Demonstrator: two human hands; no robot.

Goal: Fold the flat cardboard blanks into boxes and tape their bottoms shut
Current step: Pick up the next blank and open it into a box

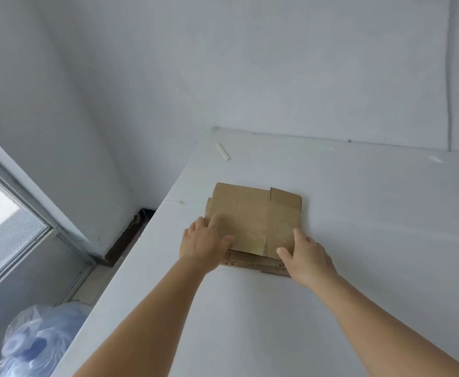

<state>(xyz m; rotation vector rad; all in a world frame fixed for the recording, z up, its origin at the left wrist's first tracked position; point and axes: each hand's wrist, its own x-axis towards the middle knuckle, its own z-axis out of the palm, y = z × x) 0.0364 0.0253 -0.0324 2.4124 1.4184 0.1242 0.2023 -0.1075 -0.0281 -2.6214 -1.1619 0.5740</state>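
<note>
White walls close round the pale white table (331, 240) where your stack of flat brown cardboard blanks (253, 216) lies. Your left hand (205, 244) rests fingers spread on its near left corner; your right hand (306, 257) flanks the near right corner, thumb apart at the edge, probably readying to lift off the top blank.

Left hand (205, 240) and right hand (307, 254) cover the near corners of the top cardboard blank (255, 221); blanks beneath show only as edges, no. unclear. Plastic-wrapped bundle (35, 341), bottom left, is blurred and cut by the frame; contents indeterminate. Small white stick (222, 151) on table (359, 213): too small to identify.
</note>
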